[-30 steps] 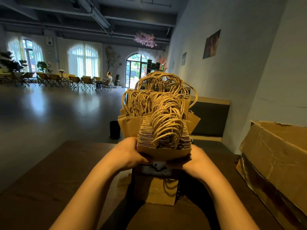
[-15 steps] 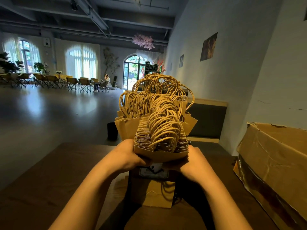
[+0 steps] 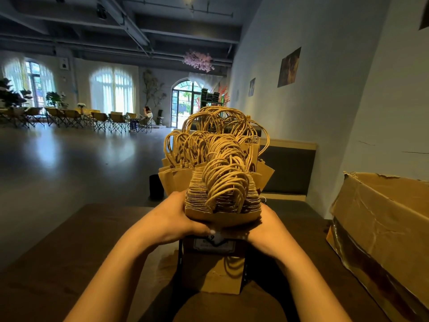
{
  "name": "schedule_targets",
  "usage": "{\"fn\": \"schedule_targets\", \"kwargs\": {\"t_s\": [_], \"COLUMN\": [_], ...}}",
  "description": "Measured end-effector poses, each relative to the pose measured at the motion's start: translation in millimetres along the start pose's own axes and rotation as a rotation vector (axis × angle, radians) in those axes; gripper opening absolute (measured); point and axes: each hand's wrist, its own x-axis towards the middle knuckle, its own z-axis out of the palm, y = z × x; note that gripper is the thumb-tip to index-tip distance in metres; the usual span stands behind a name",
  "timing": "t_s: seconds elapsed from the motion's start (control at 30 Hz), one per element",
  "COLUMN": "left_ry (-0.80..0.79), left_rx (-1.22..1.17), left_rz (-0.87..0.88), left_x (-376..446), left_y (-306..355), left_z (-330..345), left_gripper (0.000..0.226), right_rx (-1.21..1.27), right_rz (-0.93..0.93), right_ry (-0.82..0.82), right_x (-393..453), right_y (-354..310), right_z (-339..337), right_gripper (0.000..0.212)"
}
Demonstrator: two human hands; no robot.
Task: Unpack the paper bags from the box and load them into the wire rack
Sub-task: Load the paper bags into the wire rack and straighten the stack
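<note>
Worktop: dark, carrying everything. Cardboard box: right edge, torn flaps. Wire rack: centre, barely visible behind packed bags. Kraft paper bags: upright bundle, twine handles up, at the rack's near end. Left hand and right hand: clamped on the bundle's sides, forearms extended. Step, judged: seating bundle; next, press down, release, return to the box.

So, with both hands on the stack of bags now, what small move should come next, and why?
Probably press the stack of bags down and settle it level. The left hand and right hand clamp its two sides, and its front bag stands upright on the table with more bags behind. The rack wires are hard to make out here.
</note>
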Motion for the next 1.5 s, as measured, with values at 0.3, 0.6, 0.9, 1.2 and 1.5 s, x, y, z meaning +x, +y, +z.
{"fn": "schedule_targets", "kwargs": {"t_s": [0.3,0.6,0.9,1.2,1.5], "left_ry": [0.068,0.130,0.147,0.047,0.272], "left_rx": [0.036,0.007,0.090,-0.128,-0.213], "left_rz": [0.031,0.016,-0.001,-0.063,-0.195], "left_x": [2,-1,-3,-22,-9], "left_y": [-4,1,8,-4,-4], "left_z": [-1,-2,1,-37,-27], "left_gripper": [0.042,0.087,0.102,0.096,0.026], "right_rx": [-0.027,0.247,0.374,0.682,0.730], "right_rz": [-0.054,-0.110,-0.070,0.106,0.257], "right_ry": [0.030,-0.034,0.060,0.027,0.222], "right_x": [6,10,7,2,18], "right_y": [7,7,4,15,14], "right_z": [2,-2,7,-23,-3], "right_gripper": [0.058,0.112,0.109,0.150,0.094]}}
